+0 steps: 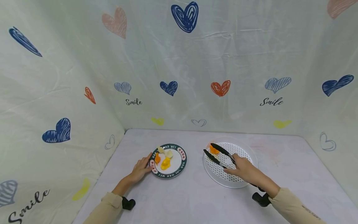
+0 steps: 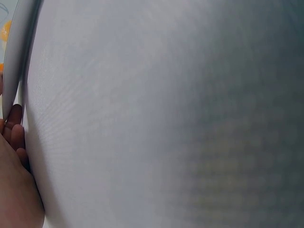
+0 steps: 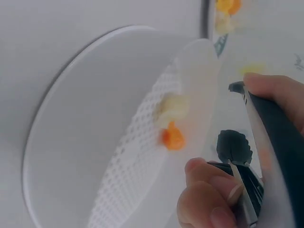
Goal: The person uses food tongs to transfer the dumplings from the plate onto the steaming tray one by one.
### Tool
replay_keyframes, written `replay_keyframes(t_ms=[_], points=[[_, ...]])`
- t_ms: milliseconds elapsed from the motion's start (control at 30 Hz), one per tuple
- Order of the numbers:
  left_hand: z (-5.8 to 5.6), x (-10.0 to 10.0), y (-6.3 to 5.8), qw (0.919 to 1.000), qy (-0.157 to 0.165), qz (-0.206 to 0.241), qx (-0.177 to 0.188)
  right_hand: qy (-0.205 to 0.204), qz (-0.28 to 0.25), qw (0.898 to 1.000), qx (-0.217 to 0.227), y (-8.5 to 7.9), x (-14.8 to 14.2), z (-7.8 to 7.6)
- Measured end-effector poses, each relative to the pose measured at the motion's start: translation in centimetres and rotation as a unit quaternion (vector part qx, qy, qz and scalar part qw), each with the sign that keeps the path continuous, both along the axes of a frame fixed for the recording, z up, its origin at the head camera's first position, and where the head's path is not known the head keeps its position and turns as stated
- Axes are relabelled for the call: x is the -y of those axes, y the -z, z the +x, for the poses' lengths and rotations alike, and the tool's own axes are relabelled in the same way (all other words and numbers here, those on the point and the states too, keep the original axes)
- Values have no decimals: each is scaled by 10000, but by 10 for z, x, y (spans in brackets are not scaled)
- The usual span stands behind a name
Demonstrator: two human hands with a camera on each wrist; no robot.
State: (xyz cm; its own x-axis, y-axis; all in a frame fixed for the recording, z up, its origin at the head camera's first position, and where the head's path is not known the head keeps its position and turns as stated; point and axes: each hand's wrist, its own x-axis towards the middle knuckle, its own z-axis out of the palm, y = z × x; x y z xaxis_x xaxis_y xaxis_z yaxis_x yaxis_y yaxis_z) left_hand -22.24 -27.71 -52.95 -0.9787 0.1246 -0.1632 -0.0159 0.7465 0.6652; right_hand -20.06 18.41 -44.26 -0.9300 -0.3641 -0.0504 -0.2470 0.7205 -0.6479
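Note:
My left hand (image 1: 139,171) grips the left rim of a white plate (image 1: 174,169) with a dark green lettered border; in the left wrist view its fingers (image 2: 17,135) tuck under the rim. On the plate lie a yellow piece (image 1: 165,163), an orange piece (image 1: 157,158) and two pale pieces (image 1: 169,154). With my right hand (image 1: 243,169) I hold black-tipped metal tongs (image 1: 222,151), their arms spread, over a white perforated basket (image 1: 212,178). Inside the basket, the right wrist view shows another orange piece (image 3: 174,137) beside a pale one (image 3: 176,105).
Plate and basket stand apart on a pale table (image 1: 190,193), plate left, basket right. A light curtain (image 1: 195,62) printed with hearts hangs behind the table's far edge and along both sides. Black wrist cameras (image 1: 128,203) sit on both wrists.

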Motion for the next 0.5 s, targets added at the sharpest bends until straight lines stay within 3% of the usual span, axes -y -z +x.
replay_keyframes(t_ms=[500], points=[[1,1,1,10000,44,-16,0,-434,-432,9980,173,-6,60,-1]])
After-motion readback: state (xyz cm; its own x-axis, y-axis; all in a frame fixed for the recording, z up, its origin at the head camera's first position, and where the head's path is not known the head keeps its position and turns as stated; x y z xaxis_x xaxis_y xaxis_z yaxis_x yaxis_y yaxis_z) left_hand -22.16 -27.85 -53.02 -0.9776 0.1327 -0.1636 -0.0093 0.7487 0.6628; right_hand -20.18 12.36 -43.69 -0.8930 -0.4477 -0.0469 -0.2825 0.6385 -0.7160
